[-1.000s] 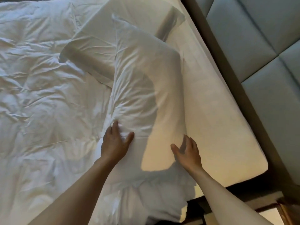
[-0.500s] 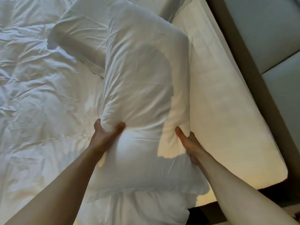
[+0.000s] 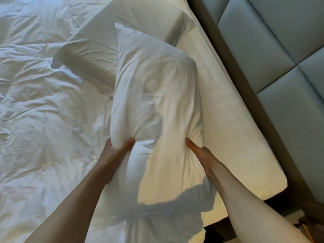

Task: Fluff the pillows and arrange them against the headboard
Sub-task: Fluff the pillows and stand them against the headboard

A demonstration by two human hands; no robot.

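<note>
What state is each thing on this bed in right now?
Near pillow: gripped on both sides, pinched in at the middle.
Far pillow: lying flat, untouched.
Left hand: closed on the near pillow.
Right hand: closed on the near pillow.
Duvet: spread out, wrinkled.

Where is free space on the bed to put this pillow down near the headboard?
Bare sheet runs between the held pillow and the headboard. Farther along, the second pillow fills the space. The rumpled duvet borders both pillows.
</note>
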